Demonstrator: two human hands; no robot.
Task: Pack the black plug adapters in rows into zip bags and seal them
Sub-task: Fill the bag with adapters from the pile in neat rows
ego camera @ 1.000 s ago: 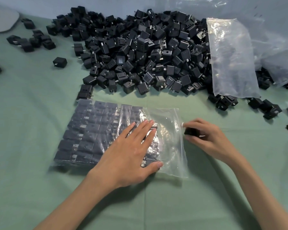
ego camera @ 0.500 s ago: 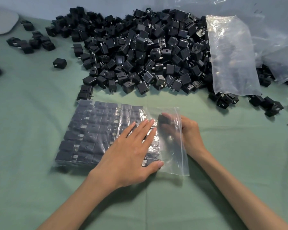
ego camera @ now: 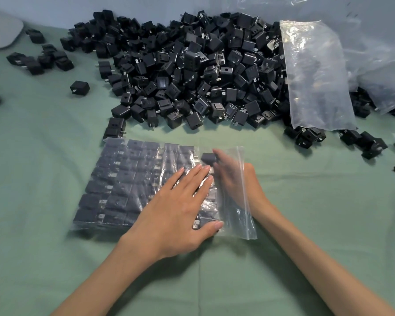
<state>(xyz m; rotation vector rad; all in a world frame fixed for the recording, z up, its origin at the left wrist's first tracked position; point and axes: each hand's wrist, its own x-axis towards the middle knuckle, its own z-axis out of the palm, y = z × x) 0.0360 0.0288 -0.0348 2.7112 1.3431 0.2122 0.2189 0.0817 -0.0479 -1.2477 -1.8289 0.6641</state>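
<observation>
- Pinching one black adapter [ego camera: 208, 158] in its fingertips, the right hand [ego camera: 234, 182] is inside the open mouth of the zip bag [ego camera: 234, 218].
- That adapter sits at the far end of the bag, just beside the packed rows [ego camera: 128, 179].
- On top of the bag, the left hand [ego camera: 176, 208] lies flat with straight fingers and presses down.
- Behind the bag, a big pile of loose adapters [ego camera: 192, 69] lies on the green cloth [ego camera: 43, 156].
- Another clear bag [ego camera: 315, 76] leans on the right side of the pile.

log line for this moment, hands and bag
step: loading | left hand: flat on zip bag | right hand: inside bag mouth, pinching adapter | seal: open | pile: behind bag
</observation>
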